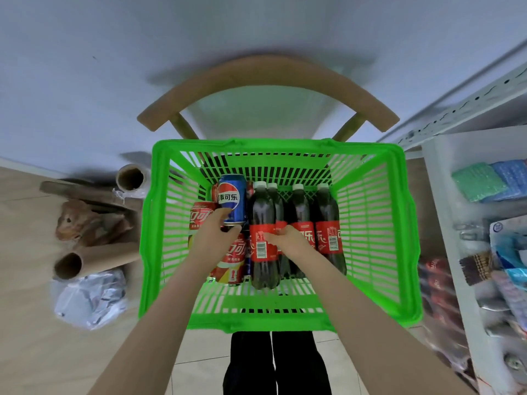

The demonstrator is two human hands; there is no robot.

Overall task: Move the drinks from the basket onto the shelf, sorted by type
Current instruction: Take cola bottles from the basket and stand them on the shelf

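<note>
green basket holds cans left, cola bottles right; left hand fingers wrapped on blue pepsi can; right hand fingers closed around cola bottle

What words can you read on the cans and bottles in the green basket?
"事可乐", beside the round Pepsi logo: blue can, in the left hand's grip.
"可": red can, partly hidden.
"可": lower red can.
"乐": bottle label behind the right hand.
Barcodes and small print: too small to read.
Shelf packets: blurred.
</note>
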